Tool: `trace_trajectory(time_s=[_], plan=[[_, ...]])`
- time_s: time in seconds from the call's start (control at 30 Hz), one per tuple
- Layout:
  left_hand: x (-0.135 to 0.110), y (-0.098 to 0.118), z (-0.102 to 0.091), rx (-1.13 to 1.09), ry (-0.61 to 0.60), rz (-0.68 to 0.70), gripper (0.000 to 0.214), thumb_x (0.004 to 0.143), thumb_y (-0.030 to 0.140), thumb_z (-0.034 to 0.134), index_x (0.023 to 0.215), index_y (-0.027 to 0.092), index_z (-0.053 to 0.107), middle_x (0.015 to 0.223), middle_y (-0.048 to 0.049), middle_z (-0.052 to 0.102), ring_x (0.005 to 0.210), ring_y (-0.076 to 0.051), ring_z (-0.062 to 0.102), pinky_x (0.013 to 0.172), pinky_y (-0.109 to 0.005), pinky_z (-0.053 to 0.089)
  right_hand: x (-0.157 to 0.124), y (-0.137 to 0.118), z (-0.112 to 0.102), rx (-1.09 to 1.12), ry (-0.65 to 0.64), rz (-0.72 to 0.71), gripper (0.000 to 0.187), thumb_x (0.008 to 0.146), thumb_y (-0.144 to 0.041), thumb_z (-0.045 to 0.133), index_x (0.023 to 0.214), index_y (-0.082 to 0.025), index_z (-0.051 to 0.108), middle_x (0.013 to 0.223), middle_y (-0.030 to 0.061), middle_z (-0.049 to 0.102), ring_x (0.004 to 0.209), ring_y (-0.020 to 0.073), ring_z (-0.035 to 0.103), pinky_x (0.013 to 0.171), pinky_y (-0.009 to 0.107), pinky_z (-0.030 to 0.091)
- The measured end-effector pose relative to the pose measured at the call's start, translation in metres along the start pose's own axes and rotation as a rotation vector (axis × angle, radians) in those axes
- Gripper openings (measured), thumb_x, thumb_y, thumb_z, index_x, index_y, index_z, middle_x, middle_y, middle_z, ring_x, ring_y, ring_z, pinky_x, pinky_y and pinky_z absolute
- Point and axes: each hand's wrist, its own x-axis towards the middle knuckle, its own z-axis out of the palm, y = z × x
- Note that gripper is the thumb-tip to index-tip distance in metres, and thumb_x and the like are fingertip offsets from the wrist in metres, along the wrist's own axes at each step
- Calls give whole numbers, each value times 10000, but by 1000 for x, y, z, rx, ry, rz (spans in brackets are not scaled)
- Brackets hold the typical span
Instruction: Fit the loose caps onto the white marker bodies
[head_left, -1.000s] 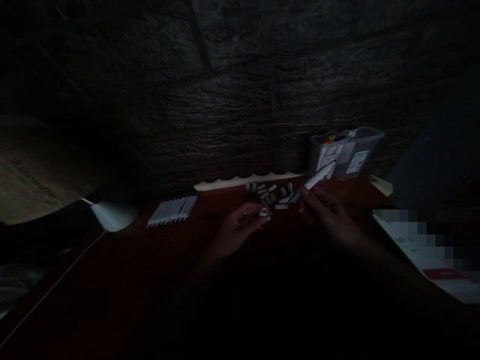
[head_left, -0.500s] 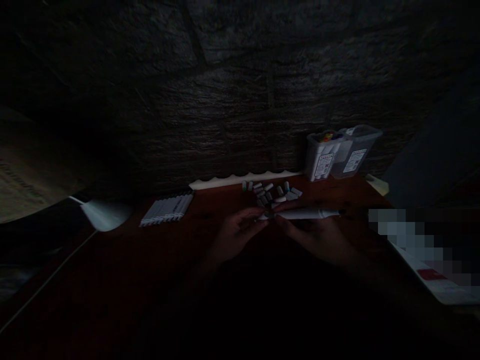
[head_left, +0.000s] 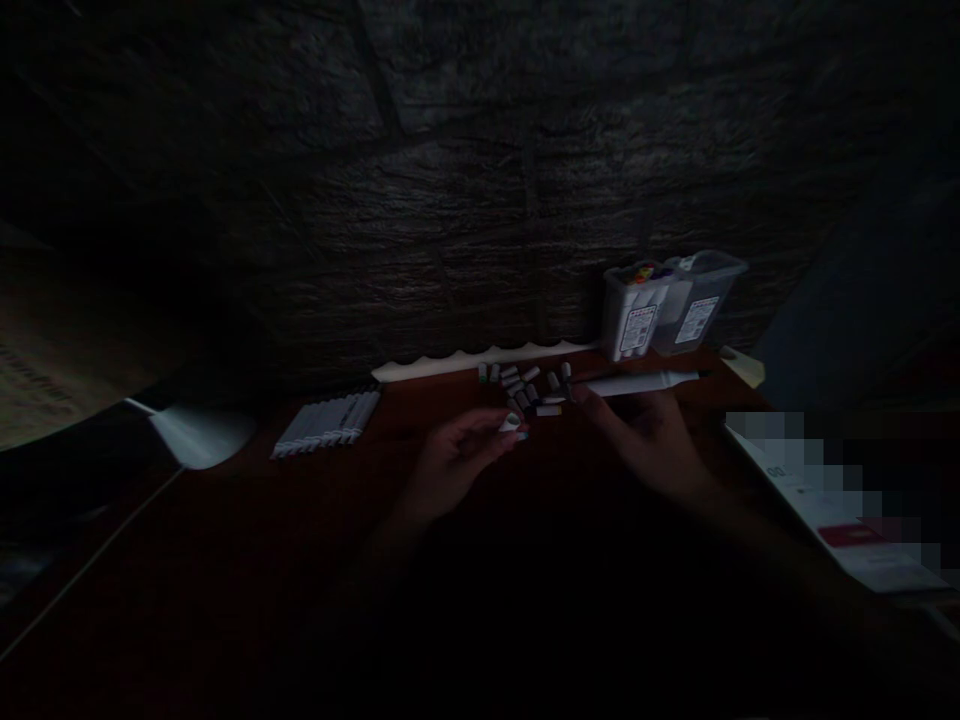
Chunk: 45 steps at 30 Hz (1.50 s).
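The scene is very dark. My left hand [head_left: 457,462] pinches a small white marker cap [head_left: 511,424] between thumb and fingers above the reddish table [head_left: 300,540]. My right hand [head_left: 646,440] holds a white marker [head_left: 637,384] lying nearly level, its far end pointing right. Just behind both hands lies a scatter of several loose white caps [head_left: 529,385]. A row of white markers [head_left: 328,424] lies side by side to the left.
Two clear plastic boxes [head_left: 671,305] with labels stand at the back right against a dark stone-like wall. A white scalloped strip [head_left: 480,360] runs along the wall's foot. A white lamp head [head_left: 199,432] sits at left. Papers [head_left: 832,505] lie at right.
The marker in my right hand swung from tilted up to level. My hands met at the marker's left end, then parted, the cap staying in my left hand.
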Motion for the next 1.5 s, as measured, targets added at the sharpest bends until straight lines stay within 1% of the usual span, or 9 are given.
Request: trace_trajectory(time_s=[0.13,0.23,0.37,0.5,0.83,1.2,1.33,1.43,1.5], plan=[[0,-2,2,-2,-9,-27,295,757,326,747,1011,180,710,988,-76,755,894,-206,707,763,-290,559,-5,-9,7,129,-29,10,128,848,-324,657,921,-224,691,942,23,739,870,165,695,797,320,558],[0,-3,3,-19,-38,-44,317,760,345,745,1025,175,705,1031,-80,749,908,-203,699,760,-284,553,-4,-10,6,147,-30,32,122,845,-303,663,947,-236,651,941,12,725,858,151,690,781,300,560],[-1,-2,3,14,-68,-49,312,809,363,699,1064,183,702,994,-75,754,815,-170,686,716,-269,541,-5,-11,4,146,-88,-36,113,854,-276,659,964,-250,649,946,9,722,875,155,688,800,307,565],[-2,-3,4,54,-73,-41,305,828,366,677,1070,183,706,937,-72,752,770,-159,668,677,-254,523,-9,-14,5,125,-132,-99,121,867,-281,644,979,-239,661,979,29,721,949,187,682,856,351,561],[-2,-9,2,94,-88,-41,343,850,398,650,1116,184,692,825,-37,707,740,-142,634,671,-233,500,-14,-8,5,-2,-235,-246,160,876,-237,631,1034,-236,658,1032,42,713,969,180,678,862,317,549],[-3,-12,2,106,-105,-44,361,860,386,638,1154,181,673,852,-39,696,740,-139,619,665,-228,490,-16,-9,4,-151,-316,-377,209,896,-250,605,1092,-245,677,1098,38,725,1015,187,685,888,326,559],[-3,-10,2,109,-99,-48,340,870,403,625,1125,187,689,900,-54,720,718,-133,605,638,-227,480,-9,-8,-1,-254,-206,-392,194,894,-242,595,1062,-244,691,1048,45,739,958,205,698,864,360,566],[-5,-7,4,80,-115,-58,342,873,416,624,1127,197,694,1001,-77,731,726,-132,602,622,-228,477,1,-7,-9,-318,-57,-331,161,897,-246,586,1007,-225,701,1000,60,741,912,211,702,822,358,569],[-5,-7,4,55,-115,-54,348,870,421,631,1129,196,692,1033,-84,731,715,-127,595,613,-229,475,4,-7,-11,-311,-21,-292,149,891,-261,595,984,-216,702,973,62,740,886,210,701,793,348,570]])
